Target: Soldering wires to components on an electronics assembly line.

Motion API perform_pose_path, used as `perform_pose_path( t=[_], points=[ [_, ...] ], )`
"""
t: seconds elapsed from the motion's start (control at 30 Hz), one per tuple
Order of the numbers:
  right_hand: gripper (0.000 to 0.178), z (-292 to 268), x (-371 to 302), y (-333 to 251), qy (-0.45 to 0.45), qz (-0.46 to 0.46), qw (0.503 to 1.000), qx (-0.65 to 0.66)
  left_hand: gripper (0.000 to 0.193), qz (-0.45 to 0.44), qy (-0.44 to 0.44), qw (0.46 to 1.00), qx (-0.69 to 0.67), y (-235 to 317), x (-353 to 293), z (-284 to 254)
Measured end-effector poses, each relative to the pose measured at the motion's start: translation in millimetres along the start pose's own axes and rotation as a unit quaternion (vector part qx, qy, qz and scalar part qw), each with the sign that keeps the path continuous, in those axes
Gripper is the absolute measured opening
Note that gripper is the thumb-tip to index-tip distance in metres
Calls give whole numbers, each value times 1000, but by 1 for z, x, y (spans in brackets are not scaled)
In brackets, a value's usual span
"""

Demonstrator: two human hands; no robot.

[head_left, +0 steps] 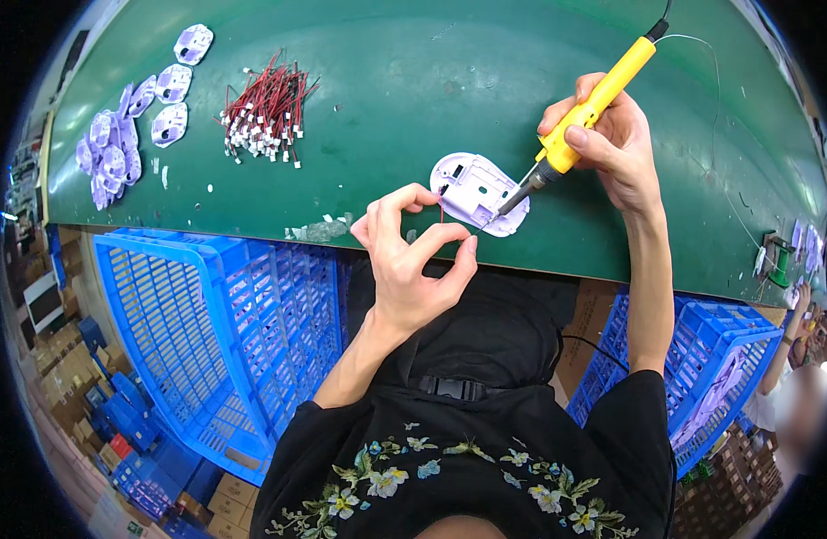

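Note:
A pale lilac plastic housing (472, 184) lies near the front edge of the green bench. Its hollow side faces up. In my right hand (622, 144) is a yellow soldering iron (611, 90), held slanting down to the left. Its tip meets the lower part of the housing. My left hand (402, 265) is beside the housing's left end, with its thumb and forefinger pinched on a thin wire (443, 212) at the housing. Red shows along part of that wire. The exact contact under the fingertips is too small to make out.
A heap of red and black wire leads (268, 112) with white connectors lies at the left. Several lilac plastic parts (112, 153) are piled farther left. Blue crates (225, 332) stand below the bench edge. A green solder spool (778, 260) sits at the right, near another person's arm.

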State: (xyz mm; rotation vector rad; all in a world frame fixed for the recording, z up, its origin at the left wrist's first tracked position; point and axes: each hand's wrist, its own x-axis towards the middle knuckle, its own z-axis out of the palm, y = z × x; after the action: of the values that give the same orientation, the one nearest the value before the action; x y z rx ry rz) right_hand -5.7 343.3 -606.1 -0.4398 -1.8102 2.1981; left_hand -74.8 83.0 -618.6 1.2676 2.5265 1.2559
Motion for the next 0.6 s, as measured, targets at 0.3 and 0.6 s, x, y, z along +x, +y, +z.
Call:
perform_pose_path(
  t=[0.3,0.6],
  points=[
    [46,0,0,-1,1,10,1000,-1,18,9,7,1000,-4,-3,-1,2],
    [45,2,0,-1,6,8,1000,-4,18,7,6,1000,-1,-3,-1,1]
  ],
)
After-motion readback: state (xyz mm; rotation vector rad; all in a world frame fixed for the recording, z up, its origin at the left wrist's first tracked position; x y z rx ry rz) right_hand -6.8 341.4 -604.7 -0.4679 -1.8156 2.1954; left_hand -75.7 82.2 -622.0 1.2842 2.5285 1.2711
